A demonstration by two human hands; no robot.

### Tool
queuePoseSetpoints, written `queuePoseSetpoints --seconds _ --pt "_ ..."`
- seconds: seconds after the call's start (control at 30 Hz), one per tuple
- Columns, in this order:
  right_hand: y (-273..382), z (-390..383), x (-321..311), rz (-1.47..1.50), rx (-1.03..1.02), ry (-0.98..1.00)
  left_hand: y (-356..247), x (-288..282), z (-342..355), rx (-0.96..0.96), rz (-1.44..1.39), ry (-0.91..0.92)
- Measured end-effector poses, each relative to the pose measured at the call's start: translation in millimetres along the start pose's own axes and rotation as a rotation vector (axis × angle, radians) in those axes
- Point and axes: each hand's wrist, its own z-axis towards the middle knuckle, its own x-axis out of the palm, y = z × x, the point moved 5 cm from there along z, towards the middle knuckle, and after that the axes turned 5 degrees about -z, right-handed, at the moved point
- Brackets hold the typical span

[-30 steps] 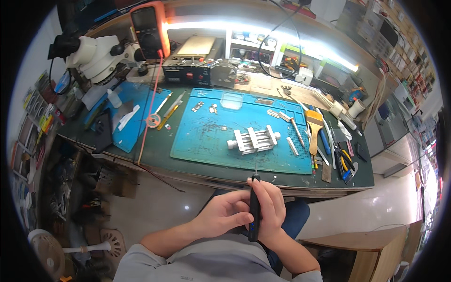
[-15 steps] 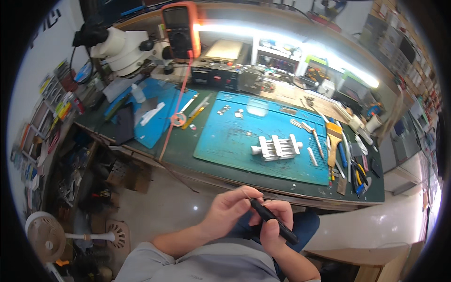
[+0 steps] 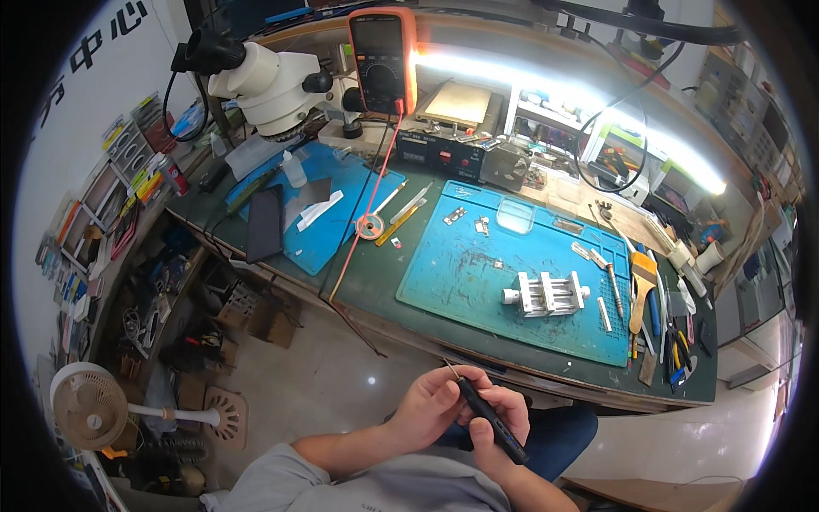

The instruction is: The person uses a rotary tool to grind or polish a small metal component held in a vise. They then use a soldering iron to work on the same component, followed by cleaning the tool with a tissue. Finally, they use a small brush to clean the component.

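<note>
Fingers (image 3: 470, 373) of the left hand (image 3: 429, 410) gripped the front end of a black pen-type tool (image 3: 496, 428) at the frame's lower center; the right hand (image 3: 488, 448) grasped its handle (image 3: 510, 446). The slender metal tip (image 3: 450, 368) pointed upper left. Right of center, a silver clamping fixture (image 3: 550, 294) rested on a blue mat (image 3: 461, 282).

- One wide fisheye view, from the left of two side-by-side cameras on the person's head.
- It looks steeply down and forward; the front edge of the table (image 3: 375, 282) slants from 9 to 4 o'clock.
- Nearest: shirt (image 3: 375, 488) at 6 o'clock, left hand (image 3: 426, 411) and right hand (image 3: 486, 439) between 5 and 6.
- Farther: microscope (image 3: 269, 85) near 11.
</note>
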Motion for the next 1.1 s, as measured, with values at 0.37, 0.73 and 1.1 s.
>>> queuePoseSetpoints --seconds 0.37,0.73,1.1 --pt "6.7 5.7 5.7 -0.094 -0.094 -0.053 -17.5 16.0 -0.8 0.006 0.269 -0.053" --pt "13.1 8.1 -5.4 0.047 -0.054 -0.178 -229.8 -4.2 -14.5 0.69 1.445 -0.523" --pt "27.1 -36.6 23.0 0.058 -0.107 -0.305 -307.4 -85.5 82.3 0.422 2.567 -0.372"
